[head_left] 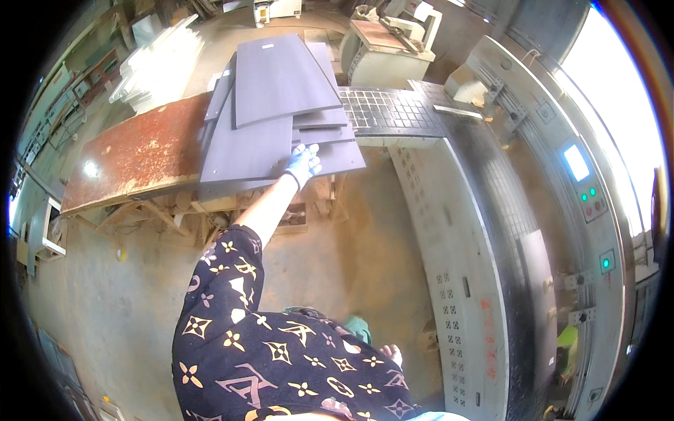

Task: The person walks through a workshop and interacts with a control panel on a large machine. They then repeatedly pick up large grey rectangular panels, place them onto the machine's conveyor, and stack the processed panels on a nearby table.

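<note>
My left hand (303, 165), in a blue and white glove, is closed at the near right corner of a dark grey flat panel (246, 149). That panel belongs to an uneven pile of similar boards, where a tapered grey panel (284, 77) lies on top at a slant. The fingers curl around the edge, and their undersides are hidden. Beside my patterned black shirt shows a small bare patch that looks like the fingertips of my right hand (392, 354); the rest is covered, so its grip cannot be made out.
Under the pile is a worn red-brown table (144, 151) on a wooden frame. A long grey machine (456, 281) with a black gridded bed (393, 111) stands on the right, its control panel (583, 172) lit. White strips (158, 63) lie far left; another machine (386, 52) stands behind.
</note>
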Available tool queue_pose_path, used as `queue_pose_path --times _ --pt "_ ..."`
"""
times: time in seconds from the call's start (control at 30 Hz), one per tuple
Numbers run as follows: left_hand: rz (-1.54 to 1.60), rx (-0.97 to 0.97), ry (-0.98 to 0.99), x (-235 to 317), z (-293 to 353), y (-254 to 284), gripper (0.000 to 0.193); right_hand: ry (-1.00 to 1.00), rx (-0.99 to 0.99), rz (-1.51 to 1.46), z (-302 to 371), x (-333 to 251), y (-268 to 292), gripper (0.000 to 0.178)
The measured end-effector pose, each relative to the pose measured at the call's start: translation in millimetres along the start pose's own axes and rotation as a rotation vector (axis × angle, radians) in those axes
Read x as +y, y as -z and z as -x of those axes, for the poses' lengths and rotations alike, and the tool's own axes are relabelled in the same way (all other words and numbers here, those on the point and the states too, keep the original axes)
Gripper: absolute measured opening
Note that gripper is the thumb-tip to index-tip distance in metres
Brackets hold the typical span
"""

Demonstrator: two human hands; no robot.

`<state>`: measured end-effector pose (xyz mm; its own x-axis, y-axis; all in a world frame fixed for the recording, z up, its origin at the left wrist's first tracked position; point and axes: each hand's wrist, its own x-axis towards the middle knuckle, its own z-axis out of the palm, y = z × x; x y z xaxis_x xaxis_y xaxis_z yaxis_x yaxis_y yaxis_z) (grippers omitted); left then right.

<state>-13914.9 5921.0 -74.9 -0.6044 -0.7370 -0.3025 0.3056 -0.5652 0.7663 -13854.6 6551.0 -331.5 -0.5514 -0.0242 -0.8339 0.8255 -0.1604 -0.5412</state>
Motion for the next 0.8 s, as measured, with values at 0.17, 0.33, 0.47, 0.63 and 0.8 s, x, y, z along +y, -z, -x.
queue_pose_path --times 0.17,0.33,0.47,0.63,0.8 --pt "0.131 -0.042 0.194 46.9 -115.5 -74.0 0.025 -0.069 -0.125 -0.053 -64.9 -54.2 31.4 0.052" --pt "0.187 0.161 0.084 85.5 -229.5 -103.8 0.043 0.022 -0.060 0.321 -83.6 -180.7 -60.5 0.039" --pt "0.380 0.366 0.052 75.6 -268.5 -158.0 0.045 0.296 -0.010 0.817 -83.3 -304.4 -83.3 0.029" --pt "0.448 0.488 -0.181 71.0 -278.4 -131.7 0.041 0.989 -0.054 1.911 -91.5 -421.6 -111.2 0.018" --pt "0.466 0.458 0.029 39.0 -203.7 -147.4 0.035 0.096 -0.660 0.384 -47.7 -463.7 -331.8 0.042"
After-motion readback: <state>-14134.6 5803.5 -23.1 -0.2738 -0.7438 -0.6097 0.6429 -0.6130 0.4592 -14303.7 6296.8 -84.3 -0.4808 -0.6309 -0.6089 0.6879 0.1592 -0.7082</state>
